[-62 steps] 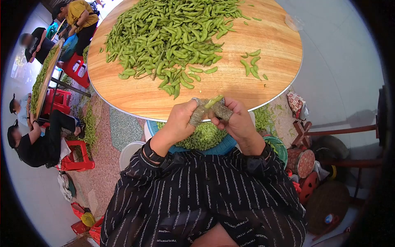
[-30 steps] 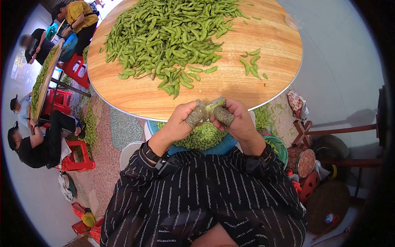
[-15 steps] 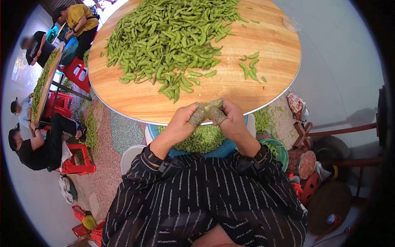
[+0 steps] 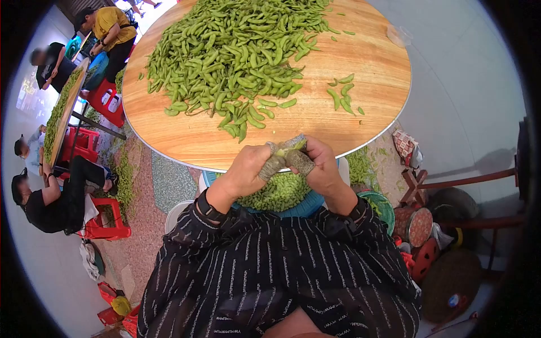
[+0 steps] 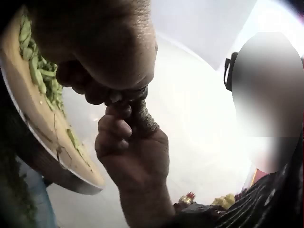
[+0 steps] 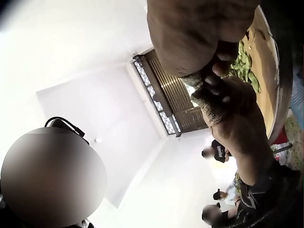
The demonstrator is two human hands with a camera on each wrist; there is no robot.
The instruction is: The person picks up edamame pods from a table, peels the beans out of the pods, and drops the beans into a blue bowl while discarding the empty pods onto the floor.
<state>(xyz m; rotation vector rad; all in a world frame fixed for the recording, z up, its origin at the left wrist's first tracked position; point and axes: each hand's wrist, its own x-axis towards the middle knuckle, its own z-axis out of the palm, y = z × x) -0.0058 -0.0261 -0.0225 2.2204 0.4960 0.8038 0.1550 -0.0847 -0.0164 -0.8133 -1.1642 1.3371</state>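
Note:
In the head view my left hand (image 4: 246,169) and right hand (image 4: 324,169) meet just in front of the table's near edge. Both pinch a green soybean pod (image 4: 296,146) between thumbs and fingers. Rough grey wrapping (image 4: 273,167) covers the thumbs and some fingertips. Below the hands, a blue basin (image 4: 309,204) holds shelled green beans (image 4: 276,191). A large heap of soybean pods (image 4: 225,56) covers the far left of the round wooden table (image 4: 372,56). In both wrist views the hands are dark and the pod is mostly hidden by fingers.
A few loose pods (image 4: 346,97) lie on the table's right side. A white bucket (image 4: 176,215) stands left of the basin, a green basket (image 4: 383,212) to its right. People, red stools (image 4: 107,222) and another pod-covered table (image 4: 70,107) line the left. Wooden furniture (image 4: 468,179) stands at the right.
The hands stay together at the table edge while the thumbs and fingers shift on the pod. The pod has turned from steeply tilted to lying flatter between them.

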